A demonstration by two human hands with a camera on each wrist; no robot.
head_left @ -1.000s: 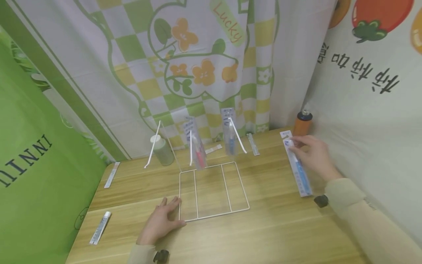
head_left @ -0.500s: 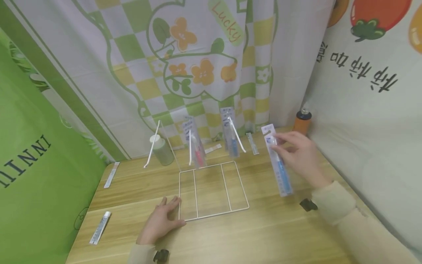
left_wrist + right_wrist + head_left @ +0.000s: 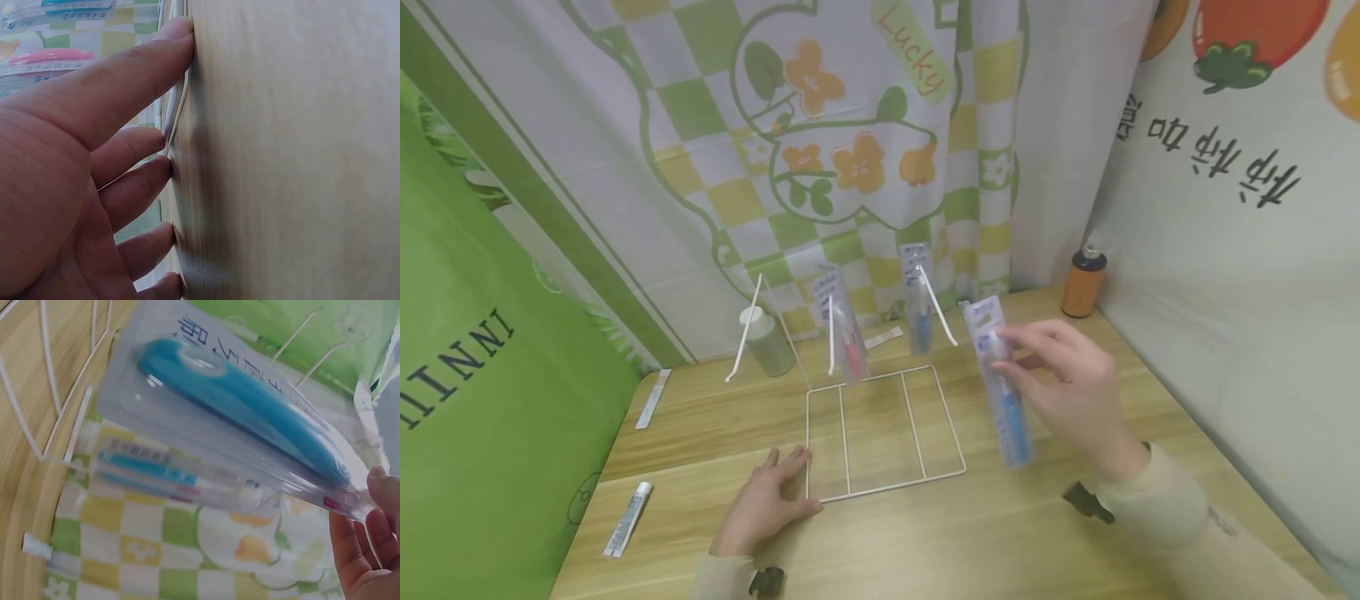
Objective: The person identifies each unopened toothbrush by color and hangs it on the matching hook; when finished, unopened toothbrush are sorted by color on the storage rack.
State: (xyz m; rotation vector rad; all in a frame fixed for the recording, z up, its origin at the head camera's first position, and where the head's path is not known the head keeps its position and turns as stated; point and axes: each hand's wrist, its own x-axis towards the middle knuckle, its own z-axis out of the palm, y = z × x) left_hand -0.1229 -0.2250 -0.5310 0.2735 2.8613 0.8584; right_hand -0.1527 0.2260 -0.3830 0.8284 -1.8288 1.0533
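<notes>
My right hand (image 3: pixel 1067 392) pinches a packaged blue toothbrush (image 3: pixel 1013 425) near its top, holding it over the right side of the table. In the right wrist view, the blue handle (image 3: pixel 244 409) shows through clear plastic, with thumb and fingers at the pack's end. My left hand (image 3: pixel 763 508) rests at the left side of a white wire rack's base (image 3: pixel 891 490), fingers spread. The left wrist view shows the thumb touching the wire and fingertips on the wood. A packaged pink toothbrush (image 3: pixel 852 358) and a packaged blue one (image 3: pixel 922 333) hang on the rack's hooks.
A pale green bottle (image 3: pixel 769 346) stands behind the rack, and an orange bottle (image 3: pixel 1082 287) at the back right corner. A toothpaste tube (image 3: pixel 627 521) and a thin packet (image 3: pixel 653 400) lie at left. Another small packet (image 3: pixel 883 338) lies behind the rack. Curtains border the table.
My right hand has carried the toothbrush pack leftward from the table's right edge toward the rack. The left hand has stayed where it was.
</notes>
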